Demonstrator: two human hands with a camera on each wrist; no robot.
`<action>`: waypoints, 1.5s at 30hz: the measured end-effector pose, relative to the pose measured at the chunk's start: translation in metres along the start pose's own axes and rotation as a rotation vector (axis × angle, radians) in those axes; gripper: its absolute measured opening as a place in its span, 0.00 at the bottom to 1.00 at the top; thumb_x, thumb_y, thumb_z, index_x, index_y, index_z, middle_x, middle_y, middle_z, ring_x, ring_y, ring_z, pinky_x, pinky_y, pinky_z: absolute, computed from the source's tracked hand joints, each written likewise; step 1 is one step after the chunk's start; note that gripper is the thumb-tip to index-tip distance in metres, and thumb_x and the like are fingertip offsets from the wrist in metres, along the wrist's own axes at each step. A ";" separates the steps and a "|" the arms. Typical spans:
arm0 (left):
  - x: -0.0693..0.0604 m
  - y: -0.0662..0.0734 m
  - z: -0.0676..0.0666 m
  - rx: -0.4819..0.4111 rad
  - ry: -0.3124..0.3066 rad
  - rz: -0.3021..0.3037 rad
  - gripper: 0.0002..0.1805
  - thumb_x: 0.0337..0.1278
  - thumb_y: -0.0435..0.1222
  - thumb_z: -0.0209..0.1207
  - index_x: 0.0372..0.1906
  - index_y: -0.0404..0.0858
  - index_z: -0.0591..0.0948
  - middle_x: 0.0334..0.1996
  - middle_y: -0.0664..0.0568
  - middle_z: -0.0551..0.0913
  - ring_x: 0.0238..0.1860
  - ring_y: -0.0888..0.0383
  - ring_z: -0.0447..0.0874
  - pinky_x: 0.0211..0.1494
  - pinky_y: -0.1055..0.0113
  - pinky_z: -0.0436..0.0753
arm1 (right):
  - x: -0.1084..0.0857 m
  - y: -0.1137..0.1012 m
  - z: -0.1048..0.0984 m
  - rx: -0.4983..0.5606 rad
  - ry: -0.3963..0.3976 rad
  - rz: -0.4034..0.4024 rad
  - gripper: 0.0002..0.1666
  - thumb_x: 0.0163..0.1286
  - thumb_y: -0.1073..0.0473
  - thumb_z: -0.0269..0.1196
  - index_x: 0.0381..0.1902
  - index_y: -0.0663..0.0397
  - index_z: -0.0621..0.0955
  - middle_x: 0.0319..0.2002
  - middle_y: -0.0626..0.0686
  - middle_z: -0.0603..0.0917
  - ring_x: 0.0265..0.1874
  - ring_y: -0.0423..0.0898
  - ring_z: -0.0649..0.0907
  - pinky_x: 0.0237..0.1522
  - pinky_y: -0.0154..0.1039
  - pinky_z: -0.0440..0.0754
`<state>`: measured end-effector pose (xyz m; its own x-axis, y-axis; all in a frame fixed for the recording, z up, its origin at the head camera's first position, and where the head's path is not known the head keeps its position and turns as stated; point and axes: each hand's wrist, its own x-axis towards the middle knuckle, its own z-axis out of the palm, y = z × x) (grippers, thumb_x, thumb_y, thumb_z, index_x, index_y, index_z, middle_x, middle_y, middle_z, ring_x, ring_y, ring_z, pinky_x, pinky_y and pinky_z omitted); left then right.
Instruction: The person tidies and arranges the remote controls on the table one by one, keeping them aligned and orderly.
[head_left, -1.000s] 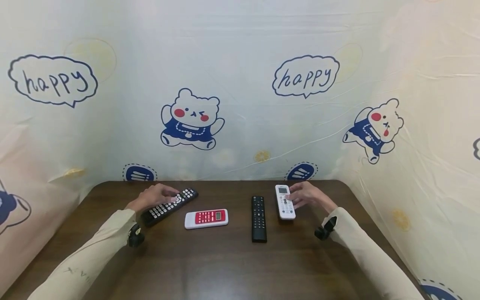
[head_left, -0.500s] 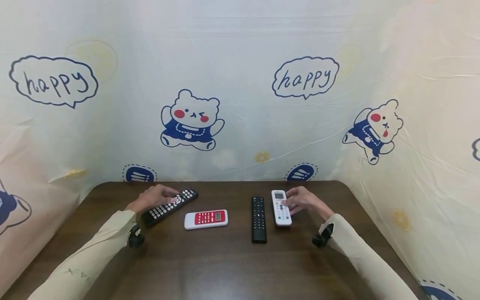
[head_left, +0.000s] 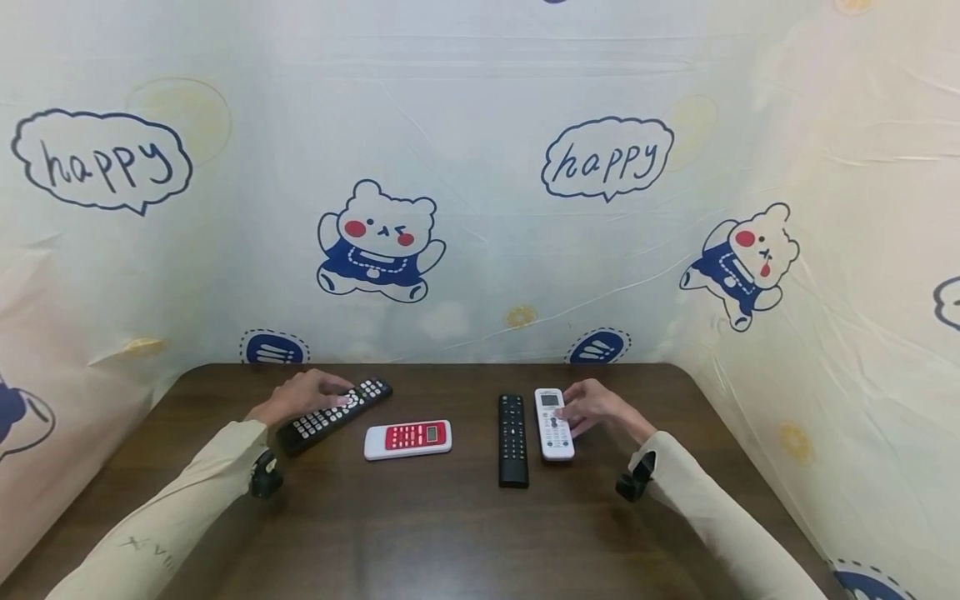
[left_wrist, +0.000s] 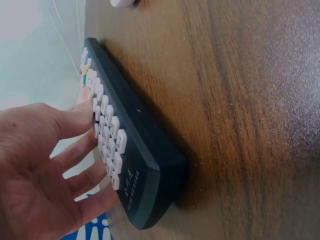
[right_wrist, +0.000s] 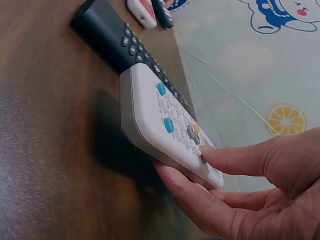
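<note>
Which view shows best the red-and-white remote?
The head view: the red-and-white remote appears whole and uncovered. The right wrist view cuts it off at the top edge; the left wrist view shows only a white end, probably its.

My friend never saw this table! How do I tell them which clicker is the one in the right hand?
Find the brown table and look toward its far right part. There, just right of a black remote, the right hand holds a white remote. Unlike the red-panelled remote, also white-cased, its face is white with blue buttons.
</note>
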<state>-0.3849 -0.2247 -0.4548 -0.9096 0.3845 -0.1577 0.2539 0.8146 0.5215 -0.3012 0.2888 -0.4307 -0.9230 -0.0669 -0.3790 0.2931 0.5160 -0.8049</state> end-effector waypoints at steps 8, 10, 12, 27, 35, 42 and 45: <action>-0.007 0.005 0.003 0.016 0.006 0.003 0.23 0.73 0.40 0.64 0.67 0.34 0.81 0.66 0.29 0.77 0.66 0.27 0.74 0.61 0.21 0.71 | 0.002 0.009 0.007 -0.008 -0.006 0.013 0.30 0.70 0.68 0.69 0.65 0.75 0.72 0.45 0.66 0.83 0.39 0.54 0.88 0.40 0.45 0.92; -0.008 0.005 0.003 0.022 0.009 0.009 0.23 0.73 0.40 0.63 0.66 0.34 0.81 0.66 0.29 0.78 0.66 0.27 0.75 0.61 0.21 0.70 | 0.002 0.010 0.008 -0.015 -0.002 0.017 0.30 0.70 0.68 0.69 0.65 0.75 0.72 0.45 0.66 0.83 0.39 0.54 0.88 0.40 0.45 0.92; -0.009 0.005 0.004 0.032 0.016 0.015 0.23 0.73 0.40 0.63 0.66 0.34 0.81 0.66 0.29 0.78 0.66 0.27 0.75 0.61 0.21 0.70 | 0.002 0.008 0.009 -0.028 0.002 0.025 0.30 0.70 0.67 0.69 0.65 0.74 0.72 0.44 0.66 0.84 0.38 0.54 0.88 0.39 0.45 0.92; -0.015 0.008 0.007 -0.004 -0.001 -0.020 0.24 0.73 0.39 0.63 0.67 0.34 0.80 0.67 0.28 0.76 0.68 0.26 0.73 0.63 0.24 0.72 | -0.004 0.002 0.012 -0.121 -0.010 0.072 0.29 0.73 0.66 0.67 0.66 0.71 0.71 0.39 0.65 0.85 0.35 0.54 0.89 0.34 0.42 0.91; -0.014 0.012 0.000 0.001 -0.025 0.017 0.23 0.71 0.36 0.64 0.65 0.29 0.80 0.63 0.28 0.80 0.63 0.29 0.78 0.60 0.34 0.81 | 0.001 -0.002 0.008 -0.104 -0.042 0.116 0.30 0.73 0.65 0.68 0.67 0.68 0.70 0.42 0.66 0.84 0.37 0.56 0.89 0.36 0.45 0.92; -0.013 0.028 -0.004 0.005 0.036 0.076 0.27 0.68 0.33 0.66 0.68 0.30 0.76 0.62 0.29 0.80 0.61 0.31 0.81 0.57 0.37 0.84 | 0.003 -0.008 0.005 -0.098 -0.065 0.146 0.29 0.72 0.65 0.69 0.65 0.69 0.71 0.43 0.66 0.83 0.37 0.57 0.90 0.39 0.46 0.92; -0.013 0.037 -0.004 0.005 0.109 0.129 0.32 0.67 0.34 0.67 0.73 0.33 0.72 0.65 0.28 0.77 0.62 0.30 0.79 0.57 0.36 0.83 | 0.002 -0.011 0.003 -0.095 -0.072 0.161 0.28 0.72 0.65 0.68 0.65 0.69 0.71 0.44 0.66 0.82 0.38 0.57 0.90 0.40 0.47 0.92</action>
<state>-0.3651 -0.2007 -0.4305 -0.8994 0.4370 0.0019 0.3723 0.7639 0.5271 -0.3055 0.2802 -0.4243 -0.8450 -0.0360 -0.5336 0.4075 0.6027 -0.6860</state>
